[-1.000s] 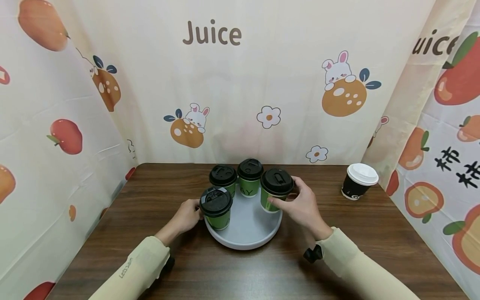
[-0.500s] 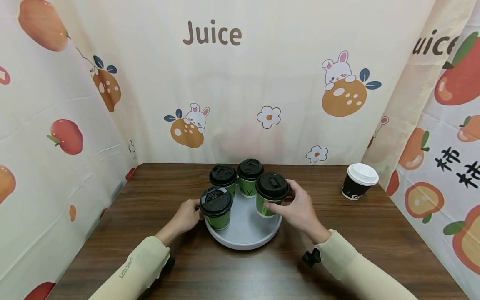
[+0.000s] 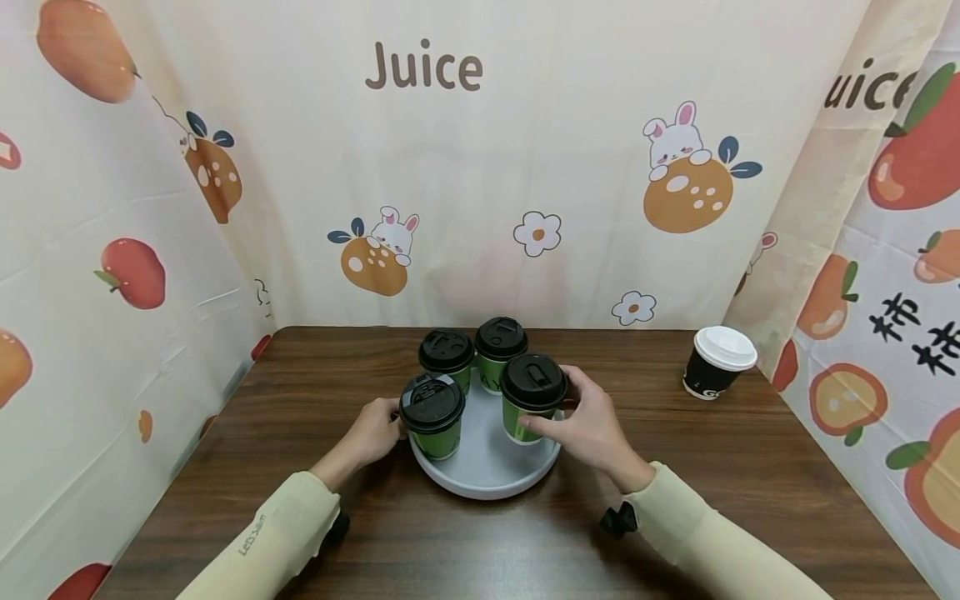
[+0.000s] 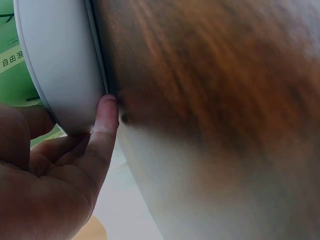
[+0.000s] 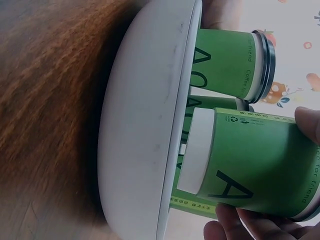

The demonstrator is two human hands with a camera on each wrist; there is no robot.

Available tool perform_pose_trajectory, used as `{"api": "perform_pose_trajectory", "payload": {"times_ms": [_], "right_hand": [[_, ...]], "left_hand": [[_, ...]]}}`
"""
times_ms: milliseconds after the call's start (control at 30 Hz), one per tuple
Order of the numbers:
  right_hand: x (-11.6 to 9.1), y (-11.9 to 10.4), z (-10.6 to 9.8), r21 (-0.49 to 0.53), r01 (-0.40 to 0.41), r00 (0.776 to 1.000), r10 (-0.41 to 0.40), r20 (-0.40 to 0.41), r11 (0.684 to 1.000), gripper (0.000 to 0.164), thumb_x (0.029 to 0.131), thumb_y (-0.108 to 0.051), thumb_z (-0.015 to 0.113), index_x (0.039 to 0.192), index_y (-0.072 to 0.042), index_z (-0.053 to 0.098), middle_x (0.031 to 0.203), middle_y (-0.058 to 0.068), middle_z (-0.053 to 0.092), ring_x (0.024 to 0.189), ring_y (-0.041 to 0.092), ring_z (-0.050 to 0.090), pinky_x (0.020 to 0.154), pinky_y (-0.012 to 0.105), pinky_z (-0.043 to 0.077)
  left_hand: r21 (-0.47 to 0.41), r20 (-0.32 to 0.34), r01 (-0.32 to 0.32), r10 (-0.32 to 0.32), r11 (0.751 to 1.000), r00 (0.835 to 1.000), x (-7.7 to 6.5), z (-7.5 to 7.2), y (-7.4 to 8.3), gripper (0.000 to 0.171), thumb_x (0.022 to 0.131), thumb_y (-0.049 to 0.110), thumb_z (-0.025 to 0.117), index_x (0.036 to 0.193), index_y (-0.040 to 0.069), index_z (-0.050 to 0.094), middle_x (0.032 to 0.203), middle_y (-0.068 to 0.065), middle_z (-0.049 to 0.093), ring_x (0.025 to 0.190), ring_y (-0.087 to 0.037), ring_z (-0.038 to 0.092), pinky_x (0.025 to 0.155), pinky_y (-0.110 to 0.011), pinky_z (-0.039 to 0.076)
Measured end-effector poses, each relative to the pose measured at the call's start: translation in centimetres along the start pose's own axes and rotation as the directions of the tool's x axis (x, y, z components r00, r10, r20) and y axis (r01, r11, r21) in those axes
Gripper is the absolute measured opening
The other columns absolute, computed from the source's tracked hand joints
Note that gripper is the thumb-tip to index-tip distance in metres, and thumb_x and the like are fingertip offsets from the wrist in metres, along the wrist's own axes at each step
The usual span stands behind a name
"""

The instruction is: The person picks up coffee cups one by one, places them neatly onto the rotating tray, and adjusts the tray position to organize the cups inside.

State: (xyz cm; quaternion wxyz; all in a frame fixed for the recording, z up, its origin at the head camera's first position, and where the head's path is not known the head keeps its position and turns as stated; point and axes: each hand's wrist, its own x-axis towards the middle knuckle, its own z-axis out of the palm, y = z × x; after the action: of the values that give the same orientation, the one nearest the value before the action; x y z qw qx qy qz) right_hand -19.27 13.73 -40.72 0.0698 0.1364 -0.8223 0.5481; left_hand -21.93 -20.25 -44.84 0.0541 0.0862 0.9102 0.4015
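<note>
My right hand (image 3: 598,425) holds a green paper cup (image 3: 522,425) with a black lid, thumb on one side and fingers on the other. In the right wrist view, the white base of this held cup (image 5: 196,150) shows just above the rim of the round grey tray (image 5: 142,110). At the tray's left edge, my left hand (image 3: 375,432) pinches the rim of the tray (image 3: 480,490); its index finger (image 4: 106,115) lies along the outer side wall. Beside that hand stands another green cup (image 3: 437,442) on the tray, with two more lidded cups (image 3: 446,352) (image 3: 501,340) behind.
A black paper cup (image 3: 705,377) with a white lid stands at the table's back right. The dark wooden table (image 3: 480,550) ends at a printed curtain (image 3: 480,167) behind, with more printed cloth on both sides.
My right hand has moved left and towards the front with its green cup, over the tray. The left hand, the tray and the other cups have stayed in place.
</note>
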Motion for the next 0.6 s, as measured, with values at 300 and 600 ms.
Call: {"api": "perform_pose_trajectory", "payload": {"times_ms": [300, 600], "right_hand": [[-0.3, -0.1, 0.5, -0.031, 0.008, 1.000, -0.007, 0.025, 1.000, 0.071, 0.071, -0.028, 0.097, 0.131, -0.017, 0.061, 0.115, 0.000, 0.070, 0.101, 0.019, 0.064, 0.085, 0.042, 0.055], [-0.6, 0.0, 1.2, -0.038, 0.035, 0.998, -0.033, 0.047, 0.999, 0.072, 0.069, -0.028, 0.098, 0.130, -0.018, 0.062, 0.115, -0.003, 0.070, 0.097, 0.018, 0.066, 0.086, 0.044, 0.057]], "left_hand": [[-0.002, -0.006, -0.002, 0.002, 1.000, 1.000, 0.0, 0.0, -0.1, 0.020, 0.101, -0.003, 0.056, 0.091, 0.006, 0.071, 0.089, -0.007, 0.068, 0.075, -0.017, 0.063, 0.068, -0.035, 0.055], [0.001, -0.010, -0.012, 0.012, 1.000, 1.000, 0.1, 0.0, -0.1, 0.020, 0.101, -0.002, 0.057, 0.089, 0.007, 0.070, 0.085, -0.005, 0.066, 0.073, -0.017, 0.062, 0.067, -0.034, 0.053]]}}
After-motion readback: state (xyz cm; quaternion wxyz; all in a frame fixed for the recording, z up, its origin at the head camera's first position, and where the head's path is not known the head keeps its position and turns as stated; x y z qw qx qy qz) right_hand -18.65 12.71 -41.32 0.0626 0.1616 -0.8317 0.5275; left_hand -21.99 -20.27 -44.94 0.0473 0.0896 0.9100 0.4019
